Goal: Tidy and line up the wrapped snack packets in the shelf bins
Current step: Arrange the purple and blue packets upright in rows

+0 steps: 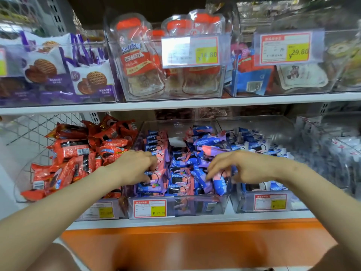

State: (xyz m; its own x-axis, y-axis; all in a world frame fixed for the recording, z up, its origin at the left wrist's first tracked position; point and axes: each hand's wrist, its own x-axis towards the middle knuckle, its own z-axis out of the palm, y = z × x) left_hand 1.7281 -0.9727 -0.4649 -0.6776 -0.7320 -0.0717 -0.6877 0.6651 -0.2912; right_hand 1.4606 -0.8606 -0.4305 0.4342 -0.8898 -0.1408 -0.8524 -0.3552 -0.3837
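A clear middle bin on the lower shelf holds several blue, pink and purple wrapped snack packets. Its left side has a neat standing row; its right side is a loose heap. My left hand reaches into the left row, fingers curled over the tops of pink-and-blue packets. My right hand hovers over the right side, fingers bent down onto a blue-and-pink packet. Whether either hand grips a packet is hidden by the fingers and motion blur.
A left bin holds a jumbled pile of red packets. A right bin holds blue-and-white packets. Price tags front each bin. The upper shelf carries clear bins of biscuits, candy jars and pouches. An orange ledge runs below.
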